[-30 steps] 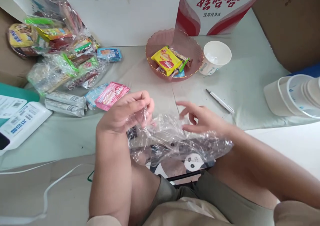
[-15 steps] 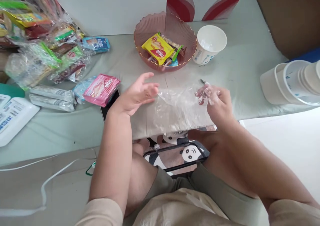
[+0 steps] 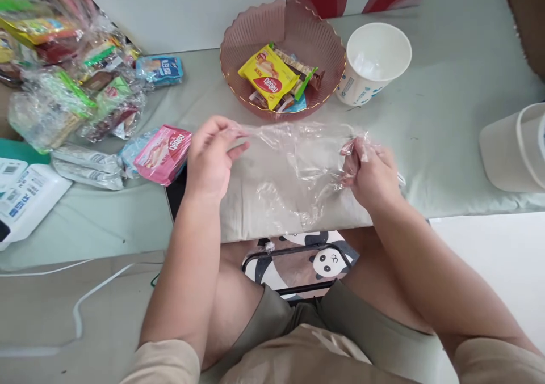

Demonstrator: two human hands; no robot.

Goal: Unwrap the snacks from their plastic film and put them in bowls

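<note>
A clear plastic bag (image 3: 306, 157) is stretched between my two hands above the table's front edge. My left hand (image 3: 210, 160) pinches its left end between thumb and fingers. At the other end, my right hand (image 3: 372, 171) is closed on the bunched film. A thin whitish object, partly hidden, sticks out beside that hand; its kind is unclear. Beyond the bag stands a pink ribbed bowl (image 3: 238, 35) with several wrapped snacks, a yellow wafer pack (image 3: 268, 76) on top. A pink wafer pack (image 3: 164, 154) lies just left of my left hand.
A white paper cup (image 3: 374, 60) stands right of the bowl, and a white tub (image 3: 506, 148) at the right edge. Bagged snacks (image 3: 76, 89) pile up on the left, near a white-and-green bottle (image 3: 32, 197). A white box (image 3: 183, 9) stands behind the bowl.
My left hand, fingers spread before, has moved slightly left and taken hold of the bag's end. The bag is now pulled wider. The view has shifted a little.
</note>
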